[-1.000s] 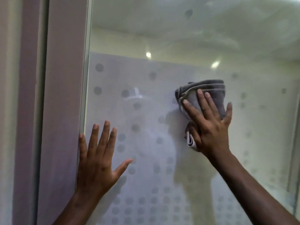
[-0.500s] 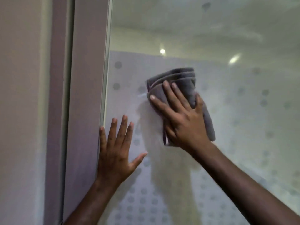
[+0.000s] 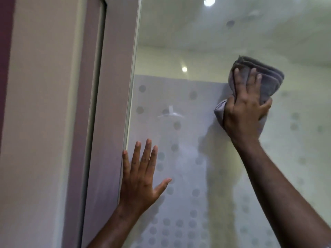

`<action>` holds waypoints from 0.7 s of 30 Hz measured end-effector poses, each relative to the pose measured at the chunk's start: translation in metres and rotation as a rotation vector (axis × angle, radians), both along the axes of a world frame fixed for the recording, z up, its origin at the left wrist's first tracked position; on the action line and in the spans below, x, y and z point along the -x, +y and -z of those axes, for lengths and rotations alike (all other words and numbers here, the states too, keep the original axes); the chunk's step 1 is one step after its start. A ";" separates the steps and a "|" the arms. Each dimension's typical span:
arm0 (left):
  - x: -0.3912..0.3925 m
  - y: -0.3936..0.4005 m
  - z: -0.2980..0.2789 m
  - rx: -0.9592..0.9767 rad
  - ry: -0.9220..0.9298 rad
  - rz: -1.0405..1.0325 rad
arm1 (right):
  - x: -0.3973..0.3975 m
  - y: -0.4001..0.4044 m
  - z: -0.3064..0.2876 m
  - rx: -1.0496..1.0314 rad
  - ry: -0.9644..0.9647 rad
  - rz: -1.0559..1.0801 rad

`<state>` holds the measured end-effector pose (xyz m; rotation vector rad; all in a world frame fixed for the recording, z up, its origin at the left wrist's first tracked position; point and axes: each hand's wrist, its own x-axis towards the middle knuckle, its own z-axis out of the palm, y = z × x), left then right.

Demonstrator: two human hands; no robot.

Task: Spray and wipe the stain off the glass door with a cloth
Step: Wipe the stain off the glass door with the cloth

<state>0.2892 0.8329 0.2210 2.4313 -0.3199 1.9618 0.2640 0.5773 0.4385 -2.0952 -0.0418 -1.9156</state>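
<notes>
The folded grey cloth (image 3: 258, 81) is pressed flat on the dotted frosted glass door (image 3: 179, 167) under the right hand (image 3: 245, 111), fingers clamped on it; the left hand (image 3: 141, 178), fingers spread, is braced lower left.

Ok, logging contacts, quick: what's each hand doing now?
Left hand: open, flat on the glass door.
Right hand: closed on the grey cloth.

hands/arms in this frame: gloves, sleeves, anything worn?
Both bare. The left hand has no glove, ring or watch, and its forearm is uncovered to the frame edge. Same for the right hand: nothing on the fingers or wrist, forearm bare. A sliver of pale fabric at the bottom right corner may be a sleeve edge; too little shows to tell.
</notes>
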 end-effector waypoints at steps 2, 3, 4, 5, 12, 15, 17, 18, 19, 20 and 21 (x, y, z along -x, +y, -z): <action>0.000 0.000 0.000 0.002 -0.009 0.011 | 0.001 0.031 0.002 0.168 -0.007 -0.003; 0.000 0.000 0.001 0.000 -0.015 0.014 | 0.001 0.043 0.014 0.295 -0.011 -0.008; -0.001 0.000 0.001 -0.003 -0.021 0.019 | 0.000 0.052 0.032 0.438 -0.011 -0.014; -0.001 0.000 0.001 -0.002 -0.027 0.027 | -0.001 0.057 0.054 0.591 -0.011 -0.010; -0.002 0.003 0.000 -0.009 -0.022 0.022 | -0.005 -0.014 0.060 0.844 -0.073 0.159; -0.002 0.002 0.001 -0.007 -0.019 0.026 | 0.004 -0.024 0.023 0.471 -0.020 0.129; -0.003 0.001 0.002 -0.001 -0.024 0.023 | 0.004 -0.006 0.012 0.288 -0.015 0.051; -0.003 0.001 0.001 0.000 -0.026 0.023 | 0.003 0.009 0.012 0.263 -0.028 0.004; -0.004 0.001 0.001 0.002 -0.029 0.025 | 0.002 0.026 0.015 0.287 -0.043 -0.057; -0.003 0.001 0.002 0.004 -0.032 0.026 | 0.001 0.043 0.021 0.358 -0.055 -0.120; -0.004 0.002 0.002 0.003 -0.037 0.025 | 0.000 0.057 0.027 0.464 -0.058 -0.161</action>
